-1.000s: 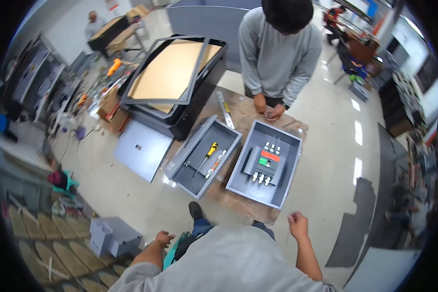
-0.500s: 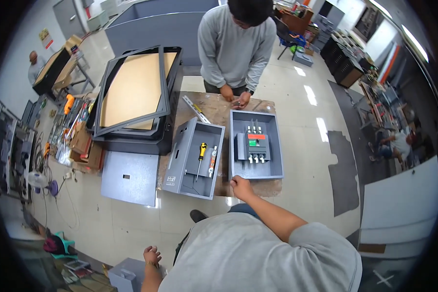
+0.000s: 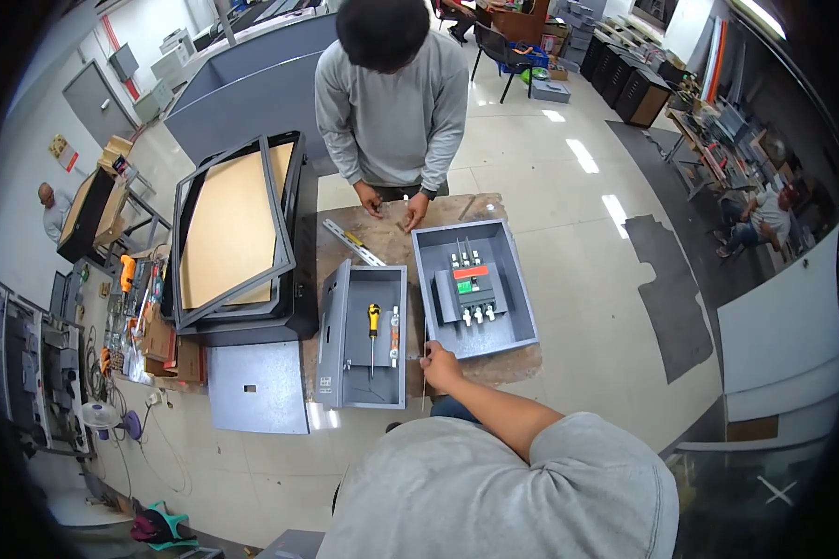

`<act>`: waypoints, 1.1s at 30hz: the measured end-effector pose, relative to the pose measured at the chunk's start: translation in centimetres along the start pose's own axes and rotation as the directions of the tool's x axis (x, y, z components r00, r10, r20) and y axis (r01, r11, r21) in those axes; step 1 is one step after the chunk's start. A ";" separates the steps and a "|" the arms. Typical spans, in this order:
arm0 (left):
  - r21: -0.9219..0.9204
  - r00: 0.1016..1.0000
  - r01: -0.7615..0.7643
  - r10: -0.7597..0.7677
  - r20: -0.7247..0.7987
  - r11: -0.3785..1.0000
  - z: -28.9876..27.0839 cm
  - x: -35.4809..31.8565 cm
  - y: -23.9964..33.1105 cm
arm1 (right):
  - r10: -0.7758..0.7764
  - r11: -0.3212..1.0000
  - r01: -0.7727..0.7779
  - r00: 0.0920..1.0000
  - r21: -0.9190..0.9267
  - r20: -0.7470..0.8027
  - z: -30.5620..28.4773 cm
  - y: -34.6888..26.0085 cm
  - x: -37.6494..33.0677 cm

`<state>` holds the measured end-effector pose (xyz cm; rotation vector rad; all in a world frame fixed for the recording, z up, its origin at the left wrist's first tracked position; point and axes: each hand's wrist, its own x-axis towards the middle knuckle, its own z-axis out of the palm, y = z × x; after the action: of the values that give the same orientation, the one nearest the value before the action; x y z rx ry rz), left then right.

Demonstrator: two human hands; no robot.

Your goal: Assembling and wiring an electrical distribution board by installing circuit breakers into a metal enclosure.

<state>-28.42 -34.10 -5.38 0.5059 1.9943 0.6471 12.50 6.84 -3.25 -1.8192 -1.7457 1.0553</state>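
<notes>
Right hand (image 3: 441, 363) is at the near-left corner of the grey electrical enclosure (image 3: 476, 289), which lies open-face-up on the wooden table (image 3: 391, 244). The grip is clenched on a thin rod-like piece (image 3: 425, 371) that runs along the gap between the enclosure and the grey lid tray (image 3: 364, 335); what the piece is cannot be told. Left hand is not in view.

Inside the enclosure: a circuit breaker (image 3: 470, 287) with a red and green face, mounted near the middle. In the lid tray, just left of the hand: a yellow-handled screwdriver (image 3: 373, 328) and a small pale tool (image 3: 394, 335) beside it, both lying lengthwise.

Judgement on doing this well: keep the thin piece parallel to the enclosure wall so it does not catch the rim. Steady the enclosure with the other hand; it sits close to the table's near edge and could slide.

Across the table a co-worker in a grey sweatshirt (image 3: 393, 102) has both hands (image 3: 391, 207) down at the far edge, well apart from the enclosure. A metal rail (image 3: 352, 242) lies slantwise near those hands. On the floor to the left: a black cabinet frame with a brown panel (image 3: 233, 233) and a flat grey plate (image 3: 256, 387).
</notes>
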 end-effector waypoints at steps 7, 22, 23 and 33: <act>0.044 0.993 0.070 -0.065 -0.100 0.997 1.2 -2.5 4.1 | -0.210 0.952 0.200 0.977 0.230 0.022 -5.4 -0.5 1.0; -0.288 0.923 0.301 -0.354 -0.153 0.909 5.9 -6.1 11.1 | 0.046 0.934 -0.126 0.971 0.335 0.236 -4.8 2.9 3.0; -0.222 0.919 0.328 -0.364 -0.151 0.918 6.2 -6.2 11.2 | 0.037 0.935 -0.121 0.968 0.334 0.247 -3.8 2.6 2.8; -0.379 0.902 0.391 -0.432 -0.024 0.838 6.1 -7.2 1.0 | -0.075 0.972 0.092 0.994 -0.214 0.085 2.0 1.0 4.9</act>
<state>-19.60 -36.12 -2.52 -0.1922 1.9343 0.7587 11.28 11.07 -6.41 -1.8338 -2.0353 0.9429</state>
